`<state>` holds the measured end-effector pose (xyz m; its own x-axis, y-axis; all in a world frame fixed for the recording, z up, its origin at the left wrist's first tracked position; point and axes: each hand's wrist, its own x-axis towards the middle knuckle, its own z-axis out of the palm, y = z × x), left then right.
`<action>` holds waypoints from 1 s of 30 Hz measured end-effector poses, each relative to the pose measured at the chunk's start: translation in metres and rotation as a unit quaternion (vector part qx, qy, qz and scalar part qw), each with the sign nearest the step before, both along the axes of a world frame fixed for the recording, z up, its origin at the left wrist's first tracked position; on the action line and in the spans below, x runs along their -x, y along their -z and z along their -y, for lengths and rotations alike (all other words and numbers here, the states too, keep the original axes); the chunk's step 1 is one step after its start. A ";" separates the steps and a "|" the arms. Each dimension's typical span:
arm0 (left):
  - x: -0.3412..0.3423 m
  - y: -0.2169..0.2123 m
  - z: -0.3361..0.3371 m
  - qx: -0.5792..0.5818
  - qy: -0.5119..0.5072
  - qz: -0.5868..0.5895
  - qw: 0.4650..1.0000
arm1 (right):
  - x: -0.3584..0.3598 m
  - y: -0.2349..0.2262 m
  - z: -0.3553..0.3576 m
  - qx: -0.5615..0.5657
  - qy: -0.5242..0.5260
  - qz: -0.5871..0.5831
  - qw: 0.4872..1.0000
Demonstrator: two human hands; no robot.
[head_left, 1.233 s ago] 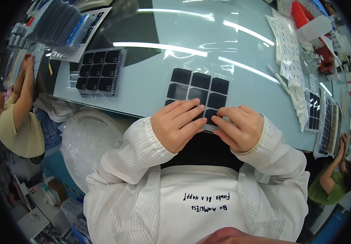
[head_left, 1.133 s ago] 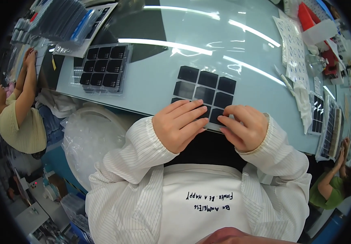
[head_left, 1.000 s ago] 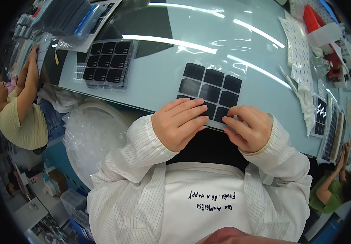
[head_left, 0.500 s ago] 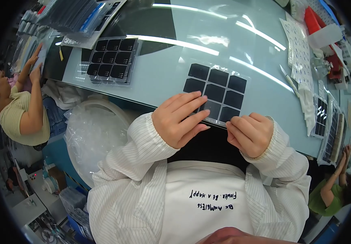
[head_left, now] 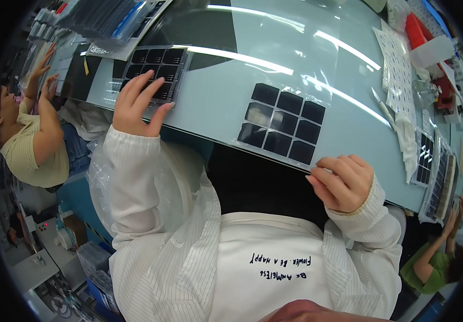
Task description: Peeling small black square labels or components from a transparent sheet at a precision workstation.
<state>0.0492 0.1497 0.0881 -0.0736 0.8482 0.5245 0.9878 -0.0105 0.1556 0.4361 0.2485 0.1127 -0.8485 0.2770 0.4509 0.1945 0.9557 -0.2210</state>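
Black panels [head_left: 284,123], white pinstriped jacket [head_left: 159,263]

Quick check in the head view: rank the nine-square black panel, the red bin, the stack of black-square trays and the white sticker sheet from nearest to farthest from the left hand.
From the left hand:
1. Stack of black-square trays, under its fingers
2. Nine-square black panel, mid-bench
3. White sticker sheet, right side
4. Red bin, far right

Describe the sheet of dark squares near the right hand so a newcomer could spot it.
Find the big pale table and follow its near edge to the middle. There lies a sheet of nine dark squares, three by three, one corner close to the right hand. Unlike the stack under the left hand, its squares carry no short white marks.
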 end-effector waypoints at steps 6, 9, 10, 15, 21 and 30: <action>0.016 0.020 0.012 -0.017 -0.018 0.008 1.000 | -0.009 0.005 0.000 0.020 0.052 -0.013 0.998; 0.019 0.015 0.007 -0.030 0.003 -0.011 1.000 | -0.012 0.005 0.002 0.016 0.060 -0.010 0.998; 0.022 0.012 0.006 -0.028 0.013 -0.020 0.999 | -0.012 0.006 0.002 0.013 0.061 -0.015 0.998; 0.027 0.005 0.001 -0.010 0.044 -0.080 0.996 | -0.012 0.007 0.003 0.015 0.058 -0.026 0.998; 0.021 -0.006 0.001 0.019 0.059 -0.053 0.997 | -0.012 0.007 0.004 0.018 0.058 -0.032 0.998; 0.031 0.004 0.000 0.008 0.086 -0.072 0.994 | -0.014 0.009 0.006 0.024 0.070 -0.032 0.997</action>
<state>0.0181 0.1495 0.0842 0.1484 0.8503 0.5050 0.9836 -0.1798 0.0139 0.4498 0.2430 0.1035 -0.7701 0.4133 0.4859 0.3096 0.9082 -0.2817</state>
